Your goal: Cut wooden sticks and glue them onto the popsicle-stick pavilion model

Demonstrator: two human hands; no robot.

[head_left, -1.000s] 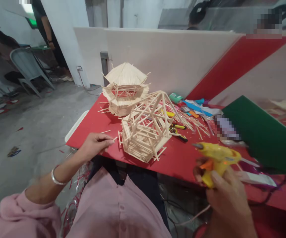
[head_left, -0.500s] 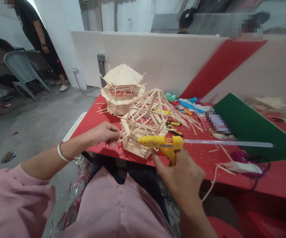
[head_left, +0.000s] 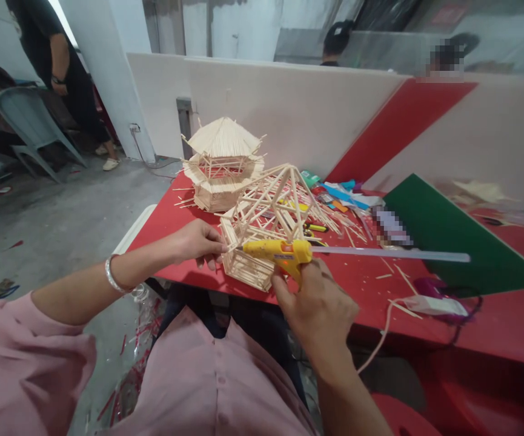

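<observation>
My right hand [head_left: 318, 300] is wrapped round a yellow hot glue gun [head_left: 284, 253], a long clear glue stick [head_left: 393, 253] jutting from its back. The gun's nozzle points left, right by the fingertips of my left hand [head_left: 202, 242]. Those fingers are pinched closed at the left edge of an unfinished wooden stick model [head_left: 248, 269]; what lies between them is too small to make out. This model has a stick-walled base and an open pointed frame above. Behind it stands a second stick model [head_left: 225, 142] with a covered, pointed roof.
Loose sticks, packets and a yellow-and-black cutter [head_left: 315, 228] lie on the red table [head_left: 162, 236]. A green board [head_left: 461, 242] rests at the right, near a white cord [head_left: 382, 339]. A white partition [head_left: 289, 103] rises behind. One person [head_left: 57, 66] stands at far left near a chair [head_left: 34, 121].
My right hand has brought the glue gun left, so its nozzle is now close to my left fingertips. My left hand has shifted slightly right along the model's edge. The view has turned a little.
</observation>
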